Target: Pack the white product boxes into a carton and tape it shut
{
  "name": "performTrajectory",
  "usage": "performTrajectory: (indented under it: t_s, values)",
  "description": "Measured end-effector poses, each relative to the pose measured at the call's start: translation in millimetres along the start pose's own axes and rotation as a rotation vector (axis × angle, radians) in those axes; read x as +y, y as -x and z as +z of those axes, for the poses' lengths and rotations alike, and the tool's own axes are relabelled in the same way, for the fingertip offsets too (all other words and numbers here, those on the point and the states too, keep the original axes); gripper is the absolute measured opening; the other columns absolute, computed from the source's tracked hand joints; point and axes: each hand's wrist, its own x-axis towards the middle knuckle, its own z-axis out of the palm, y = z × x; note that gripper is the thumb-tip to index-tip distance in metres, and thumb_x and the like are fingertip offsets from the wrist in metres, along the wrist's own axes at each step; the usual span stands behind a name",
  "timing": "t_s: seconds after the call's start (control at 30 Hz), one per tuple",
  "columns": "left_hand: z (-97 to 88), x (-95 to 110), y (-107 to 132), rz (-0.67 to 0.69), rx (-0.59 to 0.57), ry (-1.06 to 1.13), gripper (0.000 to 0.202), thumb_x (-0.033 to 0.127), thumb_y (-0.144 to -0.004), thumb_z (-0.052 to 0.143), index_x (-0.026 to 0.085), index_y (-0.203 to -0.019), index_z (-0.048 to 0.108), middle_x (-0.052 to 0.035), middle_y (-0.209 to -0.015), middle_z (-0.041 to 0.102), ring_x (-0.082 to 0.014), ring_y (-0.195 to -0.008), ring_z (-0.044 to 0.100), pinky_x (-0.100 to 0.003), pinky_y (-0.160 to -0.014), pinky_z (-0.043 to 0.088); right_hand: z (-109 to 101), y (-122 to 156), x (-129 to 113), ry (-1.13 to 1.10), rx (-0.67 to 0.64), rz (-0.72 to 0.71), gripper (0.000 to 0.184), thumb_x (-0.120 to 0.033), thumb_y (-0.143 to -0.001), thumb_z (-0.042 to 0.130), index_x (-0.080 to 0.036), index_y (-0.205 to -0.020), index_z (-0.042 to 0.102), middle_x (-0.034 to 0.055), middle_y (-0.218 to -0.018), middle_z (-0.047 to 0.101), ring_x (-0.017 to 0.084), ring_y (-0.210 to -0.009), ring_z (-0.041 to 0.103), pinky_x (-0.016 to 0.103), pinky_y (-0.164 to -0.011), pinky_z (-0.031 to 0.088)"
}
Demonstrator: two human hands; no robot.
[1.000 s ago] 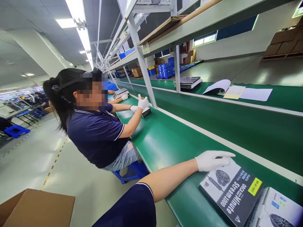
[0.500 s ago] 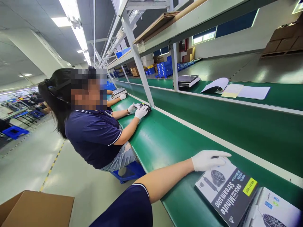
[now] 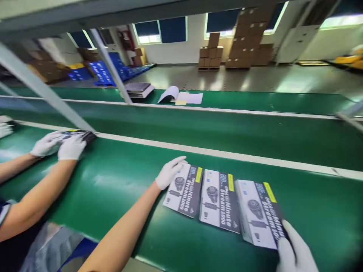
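Note:
Three flat black-and-white product boxes lie side by side on the green conveyor belt (image 3: 113,181). My left hand (image 3: 169,172), in a white glove, rests with fingers stretched on the far corner of the left box (image 3: 183,190). The middle box (image 3: 219,200) touches both neighbours. My right hand (image 3: 295,251), also gloved, grips the near corner of the right box (image 3: 259,213) at the frame's lower right.
A co-worker's gloved hands (image 3: 58,145) hold a small box (image 3: 76,135) on the belt at the left. A slanted metal post (image 3: 45,94) rises behind them. On the far belt sit a scale (image 3: 138,90) and papers (image 3: 181,96). Cardboard cartons (image 3: 246,37) are stacked beyond.
The view has swung right and down, off the co-worker and onto the belt. Three boxes and my right hand now show; my left hand stays on the left box.

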Motion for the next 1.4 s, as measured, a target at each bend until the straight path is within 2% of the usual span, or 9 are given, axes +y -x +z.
performTrajectory:
  t_s: [0.1, 0.37, 0.63, 0.83, 1.0, 1.2, 1.3, 1.4]
  values:
    - [-1.7, 0, 0, -0.014, 0.011, -0.042, 0.069, 0.056, -0.094, 0.069, 0.012, -0.147, 0.06, -0.0126, -0.135, 0.068, -0.028, -0.123, 0.063, -0.038, -0.111, 0.049, -5, 4, -2, -0.042, -0.068, 0.053, 0.06, -0.066, -0.099, 0.042, -0.03, -0.143, 0.061, 0.0057, -0.149, 0.06, 0.042, -0.133, 0.057, 0.068, -0.109, 0.045]
    - [4.4, 2, 5, 0.004, 0.018, -0.067, 0.066, 0.059, -0.096, 0.065, 0.013, -0.144, 0.062, -0.0115, -0.13, 0.069, -0.0272, -0.118, 0.064, -0.037, -0.108, 0.05, 3, 8, -1, -0.077, -0.046, -0.048, 0.06, -0.067, -0.101, 0.043, -0.029, -0.145, 0.059, 0.004, -0.152, 0.057, 0.036, -0.139, 0.053, 0.06, -0.117, 0.04]
    - [10.7, 4, 9, -0.004, 0.077, -0.154, 0.068, 0.062, -0.095, 0.061, 0.014, -0.144, 0.062, -0.0113, -0.135, 0.067, -0.0289, -0.124, 0.062, -0.039, -0.112, 0.049, 12, 16, -19, -0.107, -0.039, -0.065, 0.058, -0.063, -0.103, 0.046, -0.027, -0.146, 0.059, 0.0042, -0.153, 0.056, 0.031, -0.141, 0.052, 0.056, -0.121, 0.04]
    - [11.6, 6, 9, -0.009, 0.091, -0.165, 0.071, 0.066, -0.093, 0.062, 0.014, -0.142, 0.063, -0.0119, -0.134, 0.068, -0.0303, -0.124, 0.063, -0.04, -0.112, 0.05, 8, 16, -27, -0.102, -0.042, -0.112, 0.056, -0.058, -0.105, 0.047, -0.023, -0.146, 0.059, 0.0068, -0.152, 0.057, 0.029, -0.14, 0.053, 0.053, -0.121, 0.044]
    - [10.4, 5, 8, -0.037, 0.088, -0.167, 0.072, 0.067, -0.093, 0.063, 0.015, -0.142, 0.063, -0.0117, -0.137, 0.067, -0.0315, -0.127, 0.061, -0.041, -0.113, 0.049, 2, 16, -30, -0.029, -0.098, -0.18, 0.054, -0.051, -0.107, 0.046, -0.024, -0.153, 0.053, 0.0084, -0.157, 0.05, 0.031, -0.144, 0.05, 0.055, -0.12, 0.046]
    - [9.6, 4, 8, -0.043, 0.111, -0.183, 0.072, 0.067, -0.091, 0.065, 0.016, -0.142, 0.064, -0.0106, -0.139, 0.066, -0.0315, -0.126, 0.062, -0.041, -0.114, 0.049, -1, 29, -38, 0.082, 0.07, -0.3, 0.056, -0.046, -0.106, 0.052, -0.021, -0.155, 0.047, 0.0143, -0.163, 0.04, 0.037, -0.148, 0.042, 0.065, -0.12, 0.041]
    - [10.7, 6, 8, -0.052, 0.109, -0.204, 0.071, 0.066, -0.092, 0.064, 0.017, -0.143, 0.063, -0.0092, -0.14, 0.066, -0.0311, -0.127, 0.062, -0.041, -0.115, 0.048, -1, 33, -37, 0.021, 0.076, -0.27, 0.061, -0.044, -0.105, 0.054, -0.022, -0.16, 0.04, 0.0144, -0.163, 0.041, 0.036, -0.149, 0.042, 0.063, -0.121, 0.042]
    - [10.8, 8, 9, -0.038, 0.112, -0.26, 0.071, 0.065, -0.092, 0.063, 0.017, -0.145, 0.063, -0.0092, -0.143, 0.064, -0.0325, -0.132, 0.059, -0.042, -0.119, 0.044, -1, 34, -32, -0.05, 0.009, -0.209, 0.067, -0.044, -0.105, 0.055, -0.02, -0.163, 0.035, 0.0144, -0.163, 0.043, 0.034, -0.15, 0.043, 0.06, -0.123, 0.042]
